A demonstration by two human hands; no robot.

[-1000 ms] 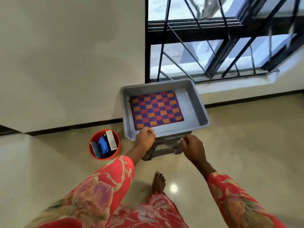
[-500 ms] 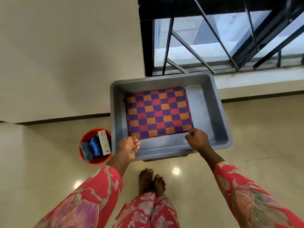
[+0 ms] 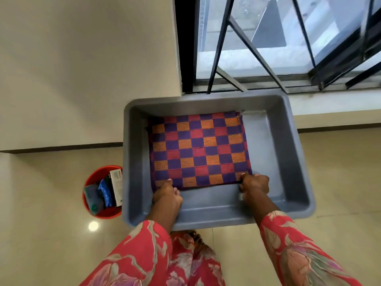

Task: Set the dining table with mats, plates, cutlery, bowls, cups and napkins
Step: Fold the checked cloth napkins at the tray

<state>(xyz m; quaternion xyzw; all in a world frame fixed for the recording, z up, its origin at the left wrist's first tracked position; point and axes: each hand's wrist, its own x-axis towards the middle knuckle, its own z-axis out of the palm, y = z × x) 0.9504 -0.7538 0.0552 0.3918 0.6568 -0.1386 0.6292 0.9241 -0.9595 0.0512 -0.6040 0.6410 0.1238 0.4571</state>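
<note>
A checked mat (image 3: 199,150) in purple, orange and red lies flat on the bottom of a grey plastic tub (image 3: 288,153). My left hand (image 3: 167,195) pinches the mat's near left corner. My right hand (image 3: 254,183) grips its near right corner. Both hands are inside the tub, fingers curled over the mat's near edge. What the tub stands on is hidden beneath it.
A red bucket (image 3: 97,211) with a white box and blue packets stands on the floor left of the tub. Behind the tub are a cream wall (image 3: 82,69) and a barred window (image 3: 278,48). Glossy tiled floor (image 3: 340,182) spreads to the right.
Both hands have moved from the tub's near rim into the tub and taken hold of the mat's near corners. The view has come closer over the tub.
</note>
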